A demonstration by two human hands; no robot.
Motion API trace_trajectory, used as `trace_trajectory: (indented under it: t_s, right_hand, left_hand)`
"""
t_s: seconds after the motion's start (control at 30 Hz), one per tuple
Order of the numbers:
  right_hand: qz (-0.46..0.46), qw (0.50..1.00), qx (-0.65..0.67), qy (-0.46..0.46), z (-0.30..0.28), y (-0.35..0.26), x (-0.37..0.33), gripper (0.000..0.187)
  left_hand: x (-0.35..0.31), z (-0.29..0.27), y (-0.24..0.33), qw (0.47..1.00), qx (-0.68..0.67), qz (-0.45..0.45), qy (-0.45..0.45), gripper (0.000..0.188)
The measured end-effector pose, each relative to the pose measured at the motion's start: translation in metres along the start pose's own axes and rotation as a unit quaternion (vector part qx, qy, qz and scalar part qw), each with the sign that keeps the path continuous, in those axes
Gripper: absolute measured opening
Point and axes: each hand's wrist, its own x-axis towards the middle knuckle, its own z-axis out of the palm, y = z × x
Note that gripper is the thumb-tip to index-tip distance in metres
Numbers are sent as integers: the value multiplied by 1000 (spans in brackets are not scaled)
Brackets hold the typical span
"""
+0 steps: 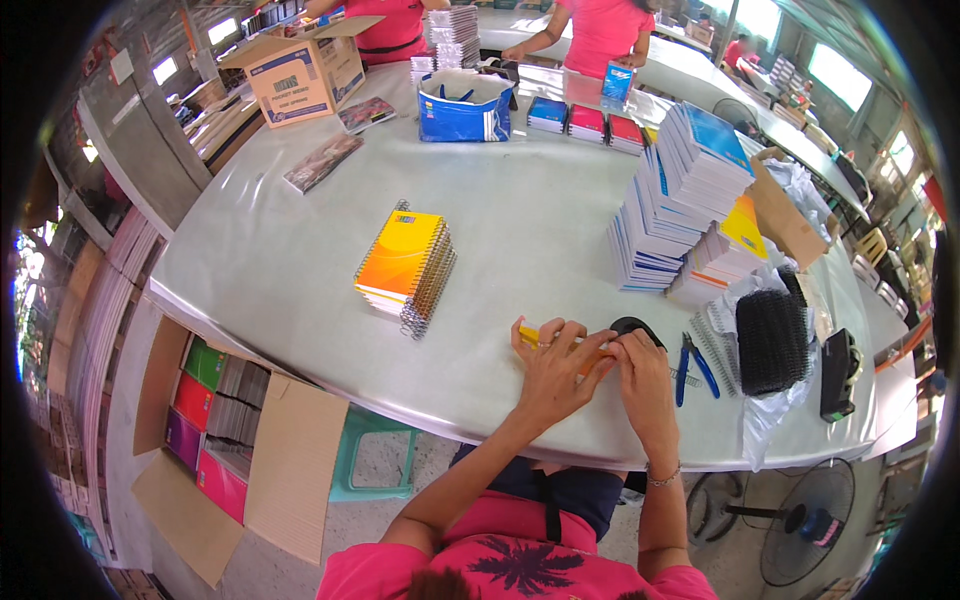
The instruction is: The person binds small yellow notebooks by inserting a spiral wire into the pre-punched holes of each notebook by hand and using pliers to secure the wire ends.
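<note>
A: What is the left hand (553, 372) doing?
B: Fingers curled, it pins the small orange-yellow notebook (570, 350) at the table's (300, 270) near edge.
A: And the right hand (640, 372)?
B: It pinches the notebook's right end by the black coil (632, 328); steady pressure should keep the holes aligned.

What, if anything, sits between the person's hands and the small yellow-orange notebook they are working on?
Nothing visible does. The left hand and the right hand both already rest on the small yellow-orange notebook at the edge of the white table.
</note>
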Motion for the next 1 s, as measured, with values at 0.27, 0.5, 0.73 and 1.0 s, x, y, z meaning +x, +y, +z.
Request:
trace_trajectory:
  t_s: [0.27,0.5,0.73,1.0]
  right_hand:
    - [3,995,96,25,0,-1,1,11]
    - [76,986,140,54,-1,-17,5,11]
    - [57,989,125,63,4,-14,4,14]
    - [33,995,80,55,6,-10,4,13]
  left_hand:
    - [-1,0,-2,1000,0,4,2,40]
    - [-2,1,-3,1000,-2,-1,-8,40]
    - [-3,2,-5,1000,-4,3,-5,38]
    - [-4,1,-5,1000,0,5,-8,41]
